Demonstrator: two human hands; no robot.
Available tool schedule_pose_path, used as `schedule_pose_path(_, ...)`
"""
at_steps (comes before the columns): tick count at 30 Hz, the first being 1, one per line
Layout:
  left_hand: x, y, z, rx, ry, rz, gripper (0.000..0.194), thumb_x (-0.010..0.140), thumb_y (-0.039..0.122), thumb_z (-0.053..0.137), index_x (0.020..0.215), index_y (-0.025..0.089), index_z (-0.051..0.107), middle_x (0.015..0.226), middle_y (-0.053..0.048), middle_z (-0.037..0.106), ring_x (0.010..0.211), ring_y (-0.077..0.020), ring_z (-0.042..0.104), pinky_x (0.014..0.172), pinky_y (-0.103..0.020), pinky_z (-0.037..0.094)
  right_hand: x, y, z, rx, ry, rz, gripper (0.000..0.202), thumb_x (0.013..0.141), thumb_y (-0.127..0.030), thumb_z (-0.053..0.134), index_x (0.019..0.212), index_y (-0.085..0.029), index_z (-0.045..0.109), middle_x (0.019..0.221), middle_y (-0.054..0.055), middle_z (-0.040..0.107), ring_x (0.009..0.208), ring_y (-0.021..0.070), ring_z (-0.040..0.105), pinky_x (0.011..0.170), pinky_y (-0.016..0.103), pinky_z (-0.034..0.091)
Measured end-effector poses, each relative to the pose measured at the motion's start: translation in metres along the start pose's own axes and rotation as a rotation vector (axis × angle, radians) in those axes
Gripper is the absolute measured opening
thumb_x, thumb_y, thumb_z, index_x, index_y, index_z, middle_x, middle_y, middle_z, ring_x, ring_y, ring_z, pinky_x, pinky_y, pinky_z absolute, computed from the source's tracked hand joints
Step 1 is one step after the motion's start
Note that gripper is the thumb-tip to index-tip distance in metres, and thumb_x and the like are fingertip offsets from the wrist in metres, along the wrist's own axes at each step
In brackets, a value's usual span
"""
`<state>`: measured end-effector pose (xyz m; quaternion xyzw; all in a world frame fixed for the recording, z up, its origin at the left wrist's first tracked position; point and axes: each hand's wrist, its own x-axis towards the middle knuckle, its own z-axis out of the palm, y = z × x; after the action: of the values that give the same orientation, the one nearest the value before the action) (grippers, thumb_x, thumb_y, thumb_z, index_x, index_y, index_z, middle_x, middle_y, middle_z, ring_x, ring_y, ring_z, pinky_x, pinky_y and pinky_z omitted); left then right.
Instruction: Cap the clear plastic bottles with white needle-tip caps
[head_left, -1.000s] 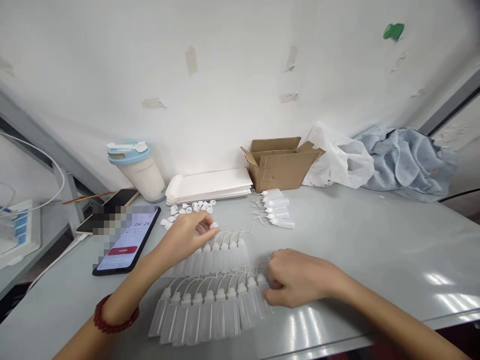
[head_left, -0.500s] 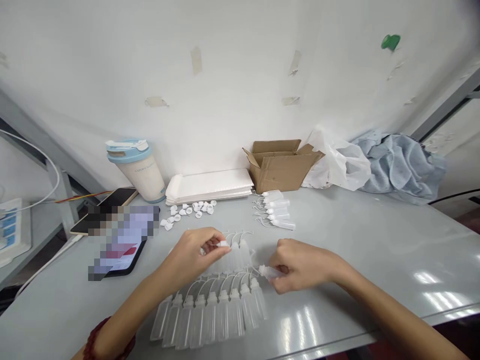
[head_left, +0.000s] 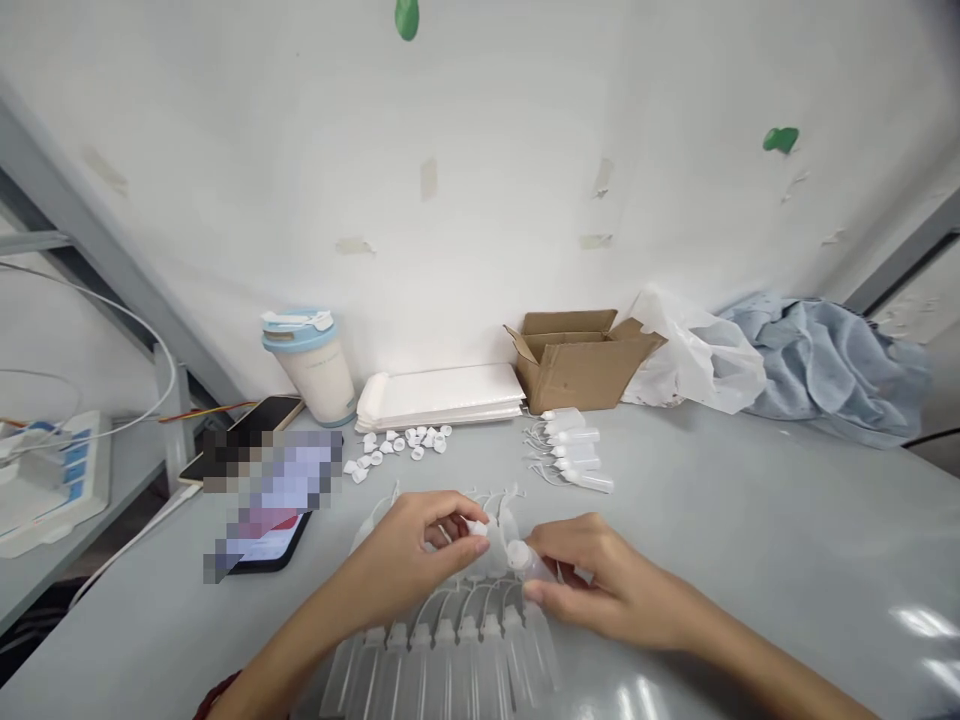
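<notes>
Between the thumb and fingers of my left hand (head_left: 435,545) is a small white cap (head_left: 475,528). My right hand (head_left: 592,578) grips a clear plastic squeeze bottle (head_left: 531,562), tilted with its neck toward the cap; the two are close but apart. Below my hands a row of clear bottles (head_left: 442,670) lies side by side, thin straps curving from their necks. A second row (head_left: 501,515) behind is partly hidden by my left hand. Loose white caps (head_left: 417,440) are scattered farther back. To their right, several capped bottles (head_left: 576,450) lie in a stack.
White padded envelopes (head_left: 450,388) and an open cardboard box (head_left: 589,368) stand along the wall, with a plastic bag (head_left: 697,350) and blue cloth (head_left: 825,365) to the right. At left are a tumbler (head_left: 319,375), two phones (head_left: 277,530) and a power strip (head_left: 82,480).
My hands have drawn closer together, bringing the bottle's neck nearer the cap. The bottle has turned so its top shows. The camera view has tilted up, so things sit lower.
</notes>
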<state>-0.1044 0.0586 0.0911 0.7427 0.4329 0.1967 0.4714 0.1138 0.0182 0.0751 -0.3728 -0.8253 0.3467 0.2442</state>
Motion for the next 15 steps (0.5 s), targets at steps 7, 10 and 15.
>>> schedule_pose_path(7, 0.0, -0.003, 0.0, -0.299, -0.15, 0.028, 0.019, 0.076, 0.023, 0.066, 0.094, 0.02, 0.068, 0.075, 0.003, 0.062, 0.065, -0.0099, 0.054, 0.064, -0.021, 0.047, 0.002, 0.004, 0.006, 0.203, -0.119, 0.046, 0.037, 0.091, -0.039, 0.044, 0.064, -0.014, 0.053, 0.057, -0.004, 0.043, 0.052, 0.0076, 0.039, 0.05, 0.02, 0.029)
schedule_pose_path(10, -0.003, 0.0, 0.0, -0.277, -0.161, 0.059, 0.018, 0.075, 0.024, 0.067, 0.092, 0.02, 0.07, 0.077, 0.003, 0.061, 0.063, -0.0086, 0.053, 0.063, -0.02, 0.046, 0.003, 0.008, 0.007, 0.313, -0.15, 0.099, 0.039, 0.091, -0.041, 0.045, 0.064, -0.014, 0.052, 0.059, -0.002, 0.049, 0.05, 0.0072, 0.042, 0.047, 0.019, 0.03)
schedule_pose_path(15, -0.003, 0.003, 0.004, -0.241, -0.117, 0.065, 0.011, 0.075, 0.021, 0.066, 0.084, 0.017, 0.07, 0.075, 0.002, 0.063, 0.067, -0.0108, 0.056, 0.064, -0.02, 0.046, 0.005, 0.008, 0.008, 0.334, -0.135, 0.148, 0.04, 0.091, -0.043, 0.042, 0.064, -0.015, 0.049, 0.057, -0.003, 0.045, 0.049, 0.0071, 0.038, 0.046, 0.019, 0.028)
